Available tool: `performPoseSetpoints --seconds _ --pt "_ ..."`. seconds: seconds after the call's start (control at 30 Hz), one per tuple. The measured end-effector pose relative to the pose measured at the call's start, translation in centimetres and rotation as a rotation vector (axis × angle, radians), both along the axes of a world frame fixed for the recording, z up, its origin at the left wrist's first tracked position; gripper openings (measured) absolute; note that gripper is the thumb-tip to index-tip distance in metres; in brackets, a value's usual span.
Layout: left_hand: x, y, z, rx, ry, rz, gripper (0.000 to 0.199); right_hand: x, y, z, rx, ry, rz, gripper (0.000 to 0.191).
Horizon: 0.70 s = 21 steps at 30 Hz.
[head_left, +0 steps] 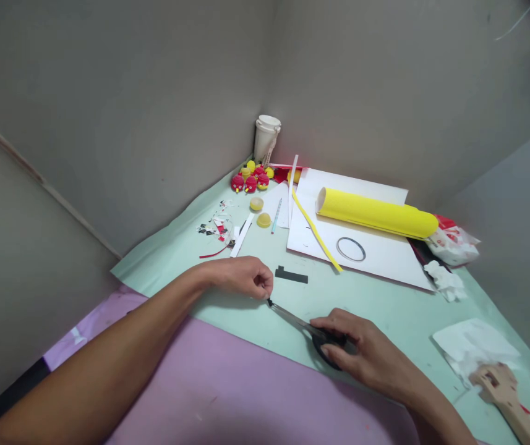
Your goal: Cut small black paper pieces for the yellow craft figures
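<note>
1. Pinching a tiny dark scrap (269,302) between the thumb and fingertips of my left hand (241,276), I hold it right at the tips of the scissors (302,324); the scrap is too small for me to say what it is made of.
2. My right hand (367,352) is curled around the black handles of the scissors, fingers through or over the loops, gripping them firmly. The blades look nearly closed on the scrap, low over the pale green sheet (385,309).
3. Just beyond my left hand lies a black paper strip (291,275) with a notched end, flat on the green sheet and apart from both hands.
4. Judging by what lies about, a fair amount of cutting is done: a heap of small black, white and red snippets (216,226) sits further back on the left, and a long yellow strip (315,232) lies across the white sheet (367,253).
5. Several finished-looking red and yellow round figures (252,176) cluster in the corner by a white cup (266,137).
6. What seems left is trimming this piece; the yellow foam roll (376,214) remains mostly uncut, and a ring (350,249) lies beside it.
</note>
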State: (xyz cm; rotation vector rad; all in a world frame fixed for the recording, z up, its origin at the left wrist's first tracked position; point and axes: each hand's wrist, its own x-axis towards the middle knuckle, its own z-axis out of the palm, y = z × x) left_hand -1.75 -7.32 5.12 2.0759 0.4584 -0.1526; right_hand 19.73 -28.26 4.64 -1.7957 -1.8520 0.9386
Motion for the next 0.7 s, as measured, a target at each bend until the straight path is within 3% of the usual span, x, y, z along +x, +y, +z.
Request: performPoseSetpoints --seconds 0.7 --pt "-0.08 -0.16 0.18 0.037 0.022 -0.051 0.017 -0.28 -0.2 0.24 -0.006 -0.034 0.013 0.039"
